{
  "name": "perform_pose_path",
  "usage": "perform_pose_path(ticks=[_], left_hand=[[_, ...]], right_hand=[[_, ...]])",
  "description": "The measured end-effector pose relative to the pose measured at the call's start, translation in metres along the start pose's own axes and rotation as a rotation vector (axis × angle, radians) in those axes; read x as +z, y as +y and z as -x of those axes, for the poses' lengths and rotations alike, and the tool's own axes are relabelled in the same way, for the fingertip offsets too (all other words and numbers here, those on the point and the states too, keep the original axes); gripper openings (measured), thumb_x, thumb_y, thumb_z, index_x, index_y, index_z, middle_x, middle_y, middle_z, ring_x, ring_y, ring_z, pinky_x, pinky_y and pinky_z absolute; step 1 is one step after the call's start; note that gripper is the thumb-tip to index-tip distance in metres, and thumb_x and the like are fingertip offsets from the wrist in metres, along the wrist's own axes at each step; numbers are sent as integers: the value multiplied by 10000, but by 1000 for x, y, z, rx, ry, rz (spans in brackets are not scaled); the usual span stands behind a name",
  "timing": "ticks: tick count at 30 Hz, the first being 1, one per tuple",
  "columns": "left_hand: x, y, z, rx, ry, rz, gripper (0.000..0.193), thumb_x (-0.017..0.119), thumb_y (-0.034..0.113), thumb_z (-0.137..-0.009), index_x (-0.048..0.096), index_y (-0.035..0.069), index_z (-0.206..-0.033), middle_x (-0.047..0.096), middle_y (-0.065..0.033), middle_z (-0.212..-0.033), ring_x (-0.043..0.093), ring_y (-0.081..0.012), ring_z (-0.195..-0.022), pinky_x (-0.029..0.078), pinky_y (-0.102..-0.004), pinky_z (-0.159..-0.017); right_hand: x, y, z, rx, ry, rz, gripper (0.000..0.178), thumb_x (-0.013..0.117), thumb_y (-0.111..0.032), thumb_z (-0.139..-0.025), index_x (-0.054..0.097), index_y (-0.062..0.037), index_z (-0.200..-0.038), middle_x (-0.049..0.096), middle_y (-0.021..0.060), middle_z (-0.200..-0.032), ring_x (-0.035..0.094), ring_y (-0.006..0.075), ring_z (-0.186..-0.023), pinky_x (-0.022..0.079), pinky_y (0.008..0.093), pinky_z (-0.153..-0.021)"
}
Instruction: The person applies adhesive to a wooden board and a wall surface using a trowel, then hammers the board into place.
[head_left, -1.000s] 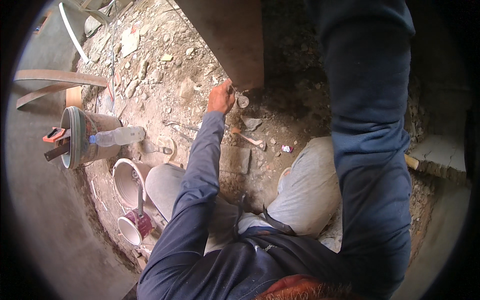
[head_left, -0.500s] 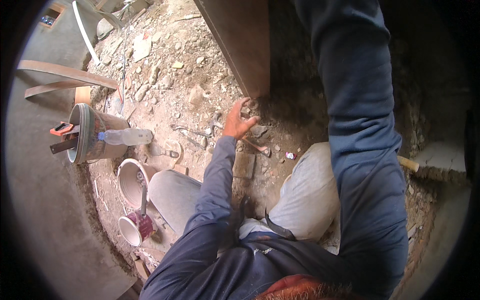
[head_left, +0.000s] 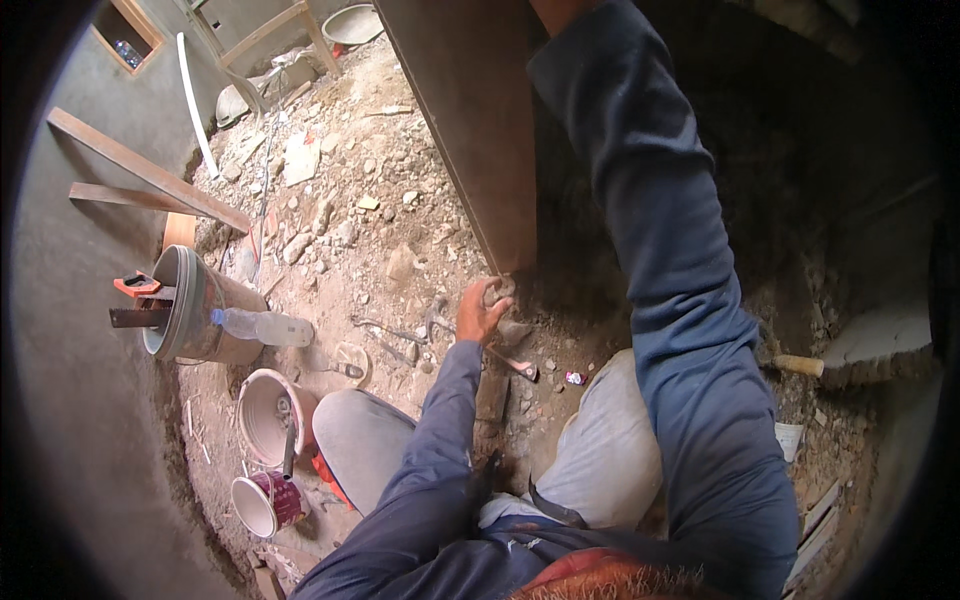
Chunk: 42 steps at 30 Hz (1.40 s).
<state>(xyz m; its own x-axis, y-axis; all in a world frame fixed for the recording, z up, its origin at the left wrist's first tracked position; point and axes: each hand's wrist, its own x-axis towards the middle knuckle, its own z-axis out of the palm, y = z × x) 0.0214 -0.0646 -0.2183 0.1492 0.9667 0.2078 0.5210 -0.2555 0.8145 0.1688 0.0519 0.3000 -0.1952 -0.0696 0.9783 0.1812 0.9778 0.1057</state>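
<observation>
My left hand (head_left: 482,312) is low over the rubble, at the bottom corner of a tall brown panel (head_left: 490,130). Its thumb and fingers curl around a greyish, stone-like lump (head_left: 498,291). My right arm reaches up and forward past the panel; only a bit of my right hand (head_left: 558,12) shows at the top edge, its fingers out of sight. Beside my left hand lie a tool with a reddish handle (head_left: 518,367) and several dark metal hand tools (head_left: 393,330). A flat brick-like block (head_left: 491,397) lies between my knees.
To the left stand a large bucket (head_left: 225,300) holding an orange-handled saw (head_left: 140,287), a water bottle (head_left: 262,327), a wide pail (head_left: 262,415) and a small purple pail (head_left: 282,500). Wooden planks (head_left: 150,165) lean on the wall. A wooden handle (head_left: 800,365) sticks out at right.
The view has tilted so the scene sits lower. My left hand's fingers have closed around the lump at the panel's foot. My right arm has swung leftward, bringing its hand partly into view.
</observation>
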Motion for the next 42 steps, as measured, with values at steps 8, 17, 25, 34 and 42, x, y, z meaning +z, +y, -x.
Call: perform_pose_path(ticks=[8, 17, 25, 34, 42], left_hand=[[-2, -2, 2, -153, -8, 117, 584, 833, 246, -801, 604, 104, -1319, 616, -154, -1257, 668, -249, -1018, 544, -358, -881], [3, -19, 0, -125, 22, 114, 363, 760, 262, -853, 703, 114, -1179, 641, -154, -1194, 605, -296, -1134, 470, -379, -991], [0, -25, -1, -135, 17, 55, 243, 708, 263, -892, 748, 126, -1088, 657, -158, -1150, 603, -322, -1128, 463, -400, -994], [2, -23, -2, -168, 57, 89, 245, 718, 268, -882, 753, 120, -1075, 670, -155, -1137, 610, -317, -1114, 466, -401, -991], [0, -12, -2, -179, 54, 167, 336, 754, 257, -844, 718, 112, -1145, 675, -135, -1119, 634, -286, -1046, 494, -366, -942]], right_hand=[[-9, -17, -3, 211, 4, 136, 421, 494, -385, -1019, 644, 0, -937, 667, 193, -744, 674, 351, -707, 511, 431, -656], [-4, -9, -1, 110, 25, 169, 450, 516, -407, -1011, 614, 10, -873, 643, 196, -674, 665, 373, -650, 507, 454, -612], [-1, -1, 1, 21, 45, 260, 428, 513, -390, -1016, 625, 7, -904, 636, 194, -663, 658, 372, -621, 511, 451, -582], [0, -8, -2, -35, 148, 145, 452, 496, -381, -1026, 664, 19, -899, 658, 212, -716, 671, 378, -678, 521, 444, -625], [-6, -12, -1, 102, 17, 164, 376, 512, -333, -1019, 680, 2, -1030, 677, 220, -809, 687, 359, -744, 536, 438, -655]])
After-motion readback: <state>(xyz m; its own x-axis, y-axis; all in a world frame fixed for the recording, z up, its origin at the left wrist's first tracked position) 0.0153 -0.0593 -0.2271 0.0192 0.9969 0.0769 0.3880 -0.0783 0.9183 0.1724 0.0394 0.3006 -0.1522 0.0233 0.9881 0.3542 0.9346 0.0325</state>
